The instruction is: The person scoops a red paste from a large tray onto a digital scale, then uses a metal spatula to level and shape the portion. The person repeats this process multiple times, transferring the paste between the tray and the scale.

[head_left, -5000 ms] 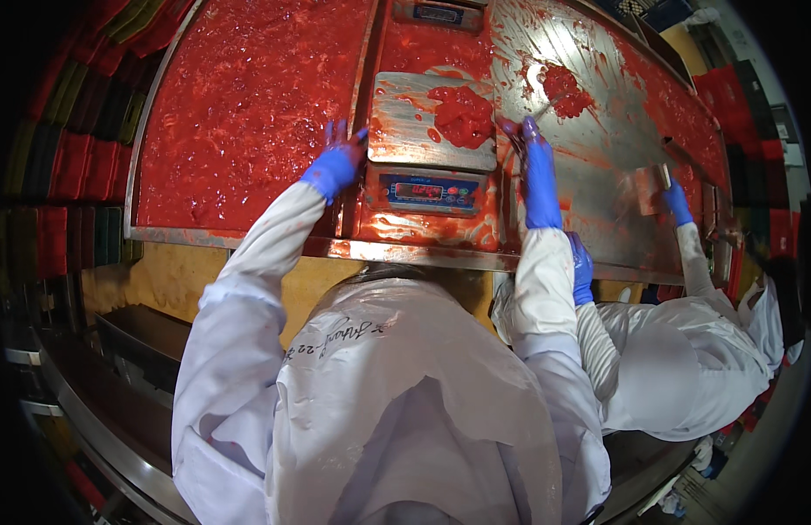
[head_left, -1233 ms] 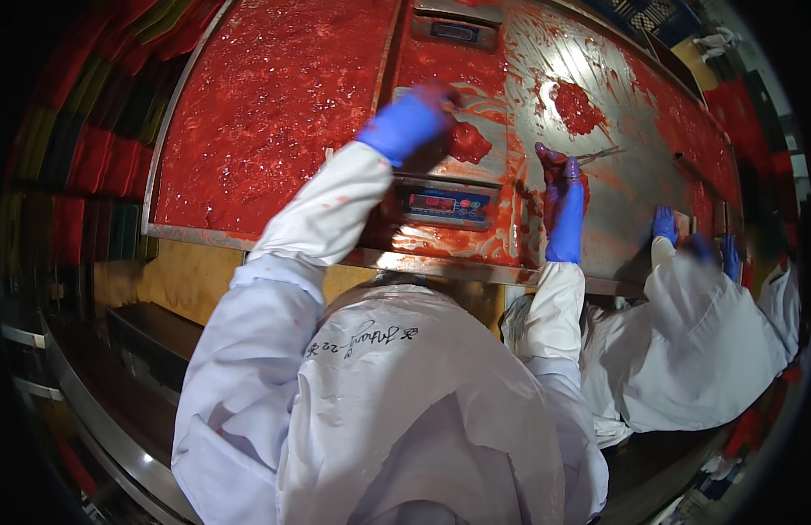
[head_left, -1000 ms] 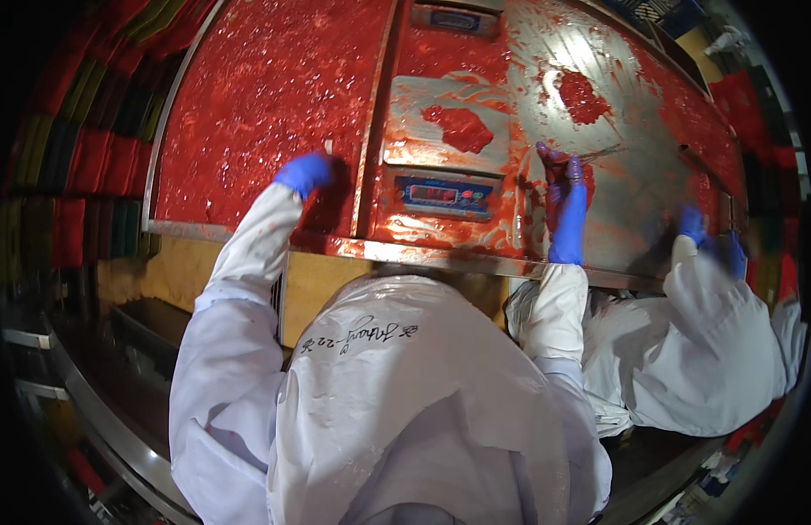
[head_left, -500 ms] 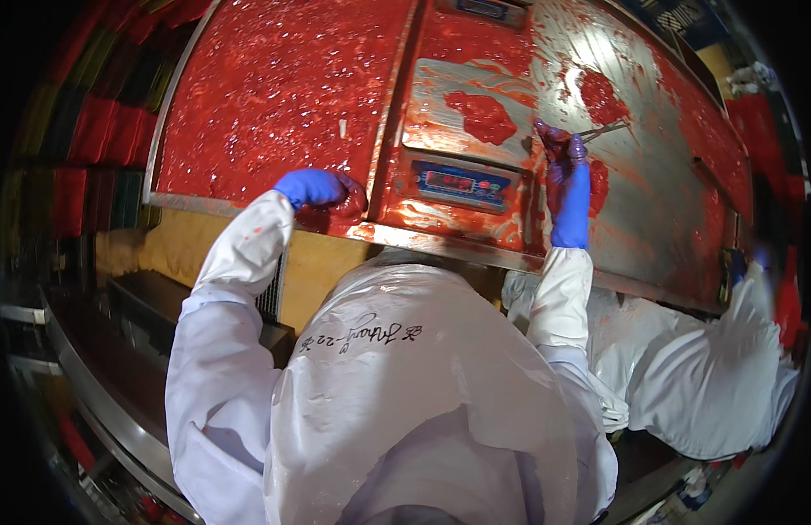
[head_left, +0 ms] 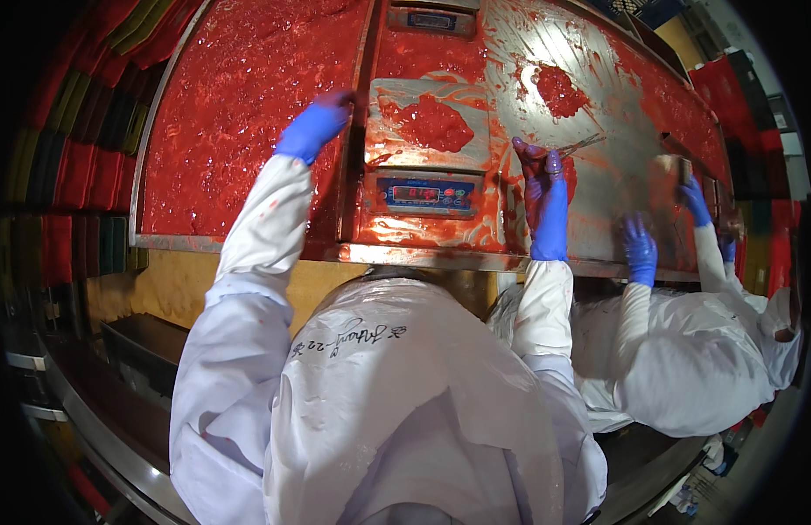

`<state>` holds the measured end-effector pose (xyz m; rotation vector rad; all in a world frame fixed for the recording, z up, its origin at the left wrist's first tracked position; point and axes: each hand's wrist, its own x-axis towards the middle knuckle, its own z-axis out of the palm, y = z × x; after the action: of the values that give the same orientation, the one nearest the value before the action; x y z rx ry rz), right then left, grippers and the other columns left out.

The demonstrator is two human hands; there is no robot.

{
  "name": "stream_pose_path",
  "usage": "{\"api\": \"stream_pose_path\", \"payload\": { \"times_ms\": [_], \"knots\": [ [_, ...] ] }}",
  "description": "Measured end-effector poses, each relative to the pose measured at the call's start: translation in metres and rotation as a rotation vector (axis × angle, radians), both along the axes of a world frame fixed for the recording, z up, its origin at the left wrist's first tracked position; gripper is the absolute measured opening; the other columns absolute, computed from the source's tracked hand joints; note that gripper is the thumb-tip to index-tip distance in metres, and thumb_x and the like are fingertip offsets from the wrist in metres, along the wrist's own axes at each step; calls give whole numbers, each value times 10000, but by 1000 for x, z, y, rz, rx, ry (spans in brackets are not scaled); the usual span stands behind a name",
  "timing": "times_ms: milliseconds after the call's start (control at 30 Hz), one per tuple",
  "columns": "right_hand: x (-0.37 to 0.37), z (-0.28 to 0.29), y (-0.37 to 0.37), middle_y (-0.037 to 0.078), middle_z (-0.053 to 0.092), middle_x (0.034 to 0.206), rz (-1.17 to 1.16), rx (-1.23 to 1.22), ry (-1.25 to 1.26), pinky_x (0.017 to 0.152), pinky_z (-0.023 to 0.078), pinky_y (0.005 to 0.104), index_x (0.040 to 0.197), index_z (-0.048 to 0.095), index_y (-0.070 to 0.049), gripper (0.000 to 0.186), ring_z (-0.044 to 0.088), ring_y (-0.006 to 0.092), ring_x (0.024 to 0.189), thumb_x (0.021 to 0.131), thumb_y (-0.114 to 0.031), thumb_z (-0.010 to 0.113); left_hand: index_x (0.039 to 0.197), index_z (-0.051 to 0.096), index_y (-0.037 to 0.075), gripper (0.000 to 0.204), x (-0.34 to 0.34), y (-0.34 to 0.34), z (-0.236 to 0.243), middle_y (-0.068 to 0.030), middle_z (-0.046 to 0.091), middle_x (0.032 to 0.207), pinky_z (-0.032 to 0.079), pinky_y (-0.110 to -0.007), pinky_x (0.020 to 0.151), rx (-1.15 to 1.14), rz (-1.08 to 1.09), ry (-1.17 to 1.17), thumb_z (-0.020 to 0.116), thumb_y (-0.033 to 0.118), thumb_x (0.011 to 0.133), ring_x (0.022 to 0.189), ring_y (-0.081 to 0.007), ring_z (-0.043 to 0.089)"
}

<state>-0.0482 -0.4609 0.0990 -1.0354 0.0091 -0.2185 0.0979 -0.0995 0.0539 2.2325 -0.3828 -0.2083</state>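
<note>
The left hand [head_left: 313,127], grip unclear, had moved up beside the scale [head_left: 436,159], weighing apparently midway; the half-curled right hand [head_left: 550,197] held tweezers [head_left: 585,144].

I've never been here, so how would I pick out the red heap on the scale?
Start with the big metal table. At its near side sits a scale with a lit display; the red heap lies on top. The neighbouring heap lies directly on the table.
</note>
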Motion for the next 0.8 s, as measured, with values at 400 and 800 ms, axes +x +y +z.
{"api": "stream_pose_path", "payload": {
  "times_ms": [400,800],
  "knots": [
    [14,-3,34,195,601,1143,199,-20,64,1094,294,404,1021,586,34,371,525,292,1155,970,-304,441,970,658,55,264,-127,209,-101,-161,656,997,512,-417,775,237,326,153,642,143,722,902,-322,635],
    [16,-3,43,197,616,1106,200,53,73,1102,288,414,973,608,9,326,532,305,1147,959,-288,473,1212,522,44,530,-153,94,-67,-140,652,1015,496,-362,809,183,-15,543,703,238,752,925,-253,621]
  ]
}}
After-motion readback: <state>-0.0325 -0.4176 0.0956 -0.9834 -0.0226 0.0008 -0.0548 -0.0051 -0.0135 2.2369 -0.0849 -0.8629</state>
